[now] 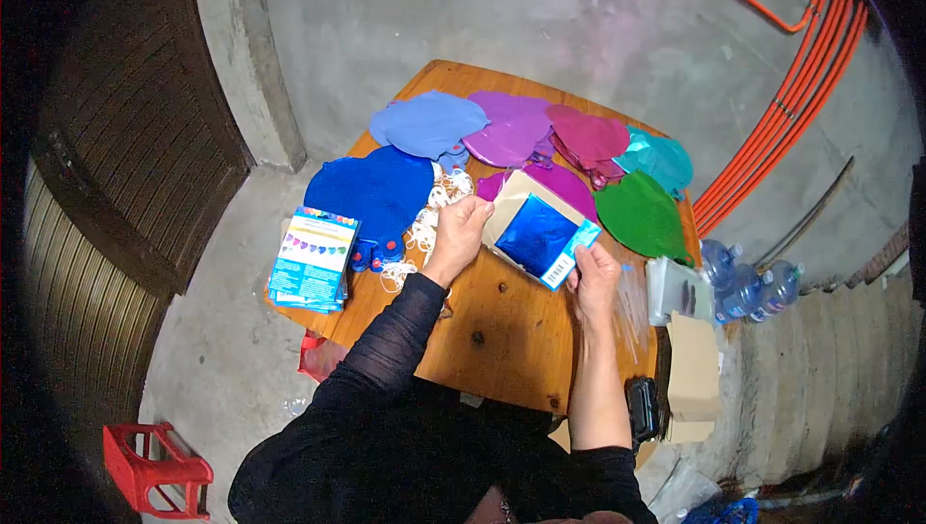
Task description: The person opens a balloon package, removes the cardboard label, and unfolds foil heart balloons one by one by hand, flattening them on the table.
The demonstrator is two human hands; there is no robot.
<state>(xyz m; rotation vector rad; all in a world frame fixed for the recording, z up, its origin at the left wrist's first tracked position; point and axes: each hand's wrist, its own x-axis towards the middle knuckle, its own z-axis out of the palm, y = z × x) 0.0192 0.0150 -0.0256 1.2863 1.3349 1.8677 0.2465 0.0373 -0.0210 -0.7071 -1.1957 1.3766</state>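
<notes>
Both hands hold up a flat packet [533,234] over the table, with a shiny blue foil square on tan cardboard and a light blue label with a barcode. My left hand [461,237] pinches the cardboard's left edge. At the lower right corner, by the label, my right hand [592,281] grips with thumb and fingers. Just left of my left hand lies a tangle of white string [442,198] beside a dark blue pile of flat foil balloons [367,194]. Behind the packet, a magenta pile [559,184] is partly hidden.
Light blue [429,124], purple [511,128], crimson [588,135], teal [656,159] and green [641,215] piles line the wooden table [482,355]. Printed cards [311,259] stack at left. Water bottles [748,288] and cardboard [693,370] stand right; a red stool [159,461] is lower left.
</notes>
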